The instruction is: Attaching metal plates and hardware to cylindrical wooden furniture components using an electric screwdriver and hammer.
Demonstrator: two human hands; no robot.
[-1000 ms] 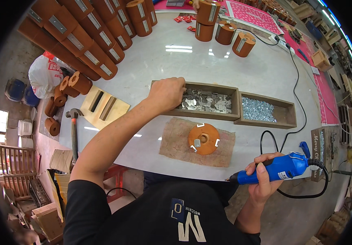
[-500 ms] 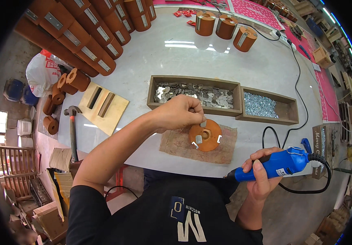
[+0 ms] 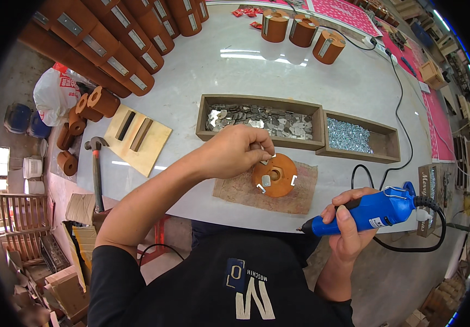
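Note:
My left hand (image 3: 237,150) pinches a small metal plate (image 3: 268,159) between thumb and fingertips, at the far left rim of an orange-brown round block (image 3: 285,187). The block has a hole in its middle; a small grey plate (image 3: 266,180) lies beside the hole and two pale brackets sit near its rim. Under it is a worn brown cloth (image 3: 232,195). My right hand (image 3: 348,231) is wrapped round a blue electric screwdriver (image 3: 385,210), its tip pointing left, near the table's front edge and apart from the block.
Beyond the block stand a wooden tray of metal plates (image 3: 201,117) and a tray of screws (image 3: 386,155). A slotted board (image 3: 156,144) and a hammer (image 3: 97,174) lie left. Brown cylinders (image 3: 131,82) are stacked far left, with three more (image 3: 303,31) at the back. The black cord (image 3: 404,139) runs right.
My left hand has shifted slightly, and the pinched plate is lower and tilted against the block's rim. The screwdriver in my right hand has moved slightly, its rear end rising a little.

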